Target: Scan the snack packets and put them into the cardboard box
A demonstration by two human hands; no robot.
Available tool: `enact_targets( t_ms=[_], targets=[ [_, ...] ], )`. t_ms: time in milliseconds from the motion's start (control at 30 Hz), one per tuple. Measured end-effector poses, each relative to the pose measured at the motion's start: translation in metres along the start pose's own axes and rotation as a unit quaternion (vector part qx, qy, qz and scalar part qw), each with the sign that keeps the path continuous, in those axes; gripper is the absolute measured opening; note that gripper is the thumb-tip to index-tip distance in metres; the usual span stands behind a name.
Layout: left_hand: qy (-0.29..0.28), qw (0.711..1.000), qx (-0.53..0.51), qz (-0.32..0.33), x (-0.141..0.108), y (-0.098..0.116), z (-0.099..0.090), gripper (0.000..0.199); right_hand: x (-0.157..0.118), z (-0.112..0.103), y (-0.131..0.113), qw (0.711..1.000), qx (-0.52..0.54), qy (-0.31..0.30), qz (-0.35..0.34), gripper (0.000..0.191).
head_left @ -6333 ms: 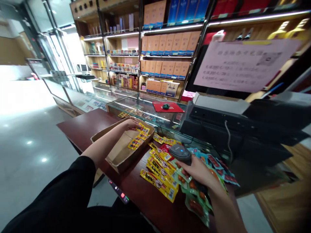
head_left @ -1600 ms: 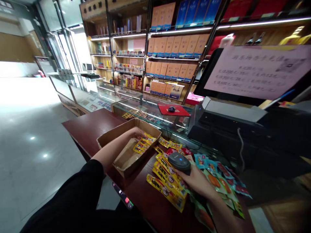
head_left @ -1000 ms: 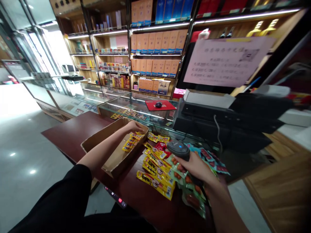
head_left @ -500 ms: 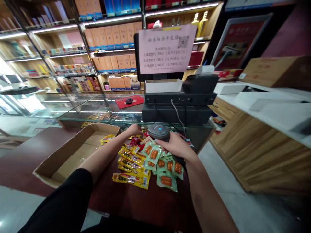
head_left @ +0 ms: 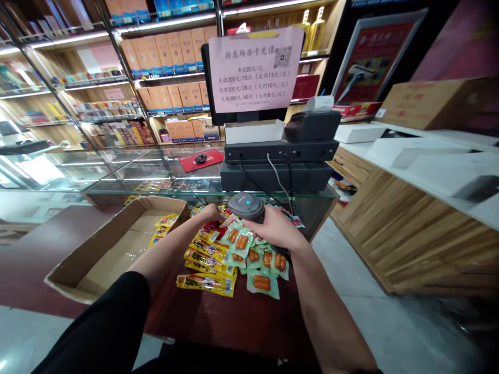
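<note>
My right hand (head_left: 271, 227) is wrapped round a dark grey handheld scanner (head_left: 246, 205) with a small blue light on top. To its left, my left hand (head_left: 211, 213) is closed at the far side of the packets, beside red packets (head_left: 211, 227); what its fingers hold, if anything, is hidden. Green-edged packets of small sausages (head_left: 261, 282) lie in a pile below the scanner. Yellow snack packets (head_left: 206, 283) lie in rows on the dark red table (head_left: 234, 324), left of the sausages. More yellow packets (head_left: 167, 220) rest in an open cardboard box (head_left: 74, 253).
Beyond the table stand a glass counter (head_left: 156, 176), a monitor bearing a pink paper sign (head_left: 253, 72) and a receipt printer (head_left: 313, 126). A mouse (head_left: 200, 158) sits on a red mat. A wooden cabinet (head_left: 382, 228) is at the right.
The whole view has shifted slightly, with the scene sitting a little further left and up. Both hands keep about the same places over the packets, the right one still round the scanner.
</note>
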State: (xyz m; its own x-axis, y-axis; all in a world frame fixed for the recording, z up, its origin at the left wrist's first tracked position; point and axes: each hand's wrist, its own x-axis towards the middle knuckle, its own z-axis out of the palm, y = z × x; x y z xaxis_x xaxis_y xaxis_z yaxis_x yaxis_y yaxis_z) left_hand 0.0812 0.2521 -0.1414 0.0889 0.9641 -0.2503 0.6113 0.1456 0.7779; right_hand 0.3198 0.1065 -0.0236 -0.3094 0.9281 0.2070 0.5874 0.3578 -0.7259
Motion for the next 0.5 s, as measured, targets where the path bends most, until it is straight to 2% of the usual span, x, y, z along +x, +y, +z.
enact_targets(
  t_ms=[100, 167, 300, 400, 500],
  targets=[
    [0.02, 0.999, 0.005, -0.039, -0.008, 0.0, -0.004, 0.038, 0.001, 0.004, -0.002, 1.0, 0.006, -0.004, -0.01, 0.036],
    [0.013, 0.998, -0.045, -0.046, -0.014, 0.004, -0.01, 0.035, 0.002, 0.005, -0.003, 1.0, 0.007, -0.007, -0.01, 0.035],
    [0.006, 0.981, -0.195, -0.003, -0.032, 0.013, -0.026, 0.033, 0.003, 0.007, -0.006, 1.0, 0.008, -0.009, -0.023, 0.038],
    [-0.033, 0.961, -0.275, 0.019, -0.054, 0.012, -0.037, 0.042, 0.003, 0.011, -0.007, 1.0, -0.001, -0.021, -0.016, 0.04],
    [-0.084, 0.949, -0.302, 0.011, -0.08, 0.003, -0.047, 0.053, 0.004, 0.019, -0.008, 0.999, 0.008, -0.034, -0.031, 0.04]
  ],
)
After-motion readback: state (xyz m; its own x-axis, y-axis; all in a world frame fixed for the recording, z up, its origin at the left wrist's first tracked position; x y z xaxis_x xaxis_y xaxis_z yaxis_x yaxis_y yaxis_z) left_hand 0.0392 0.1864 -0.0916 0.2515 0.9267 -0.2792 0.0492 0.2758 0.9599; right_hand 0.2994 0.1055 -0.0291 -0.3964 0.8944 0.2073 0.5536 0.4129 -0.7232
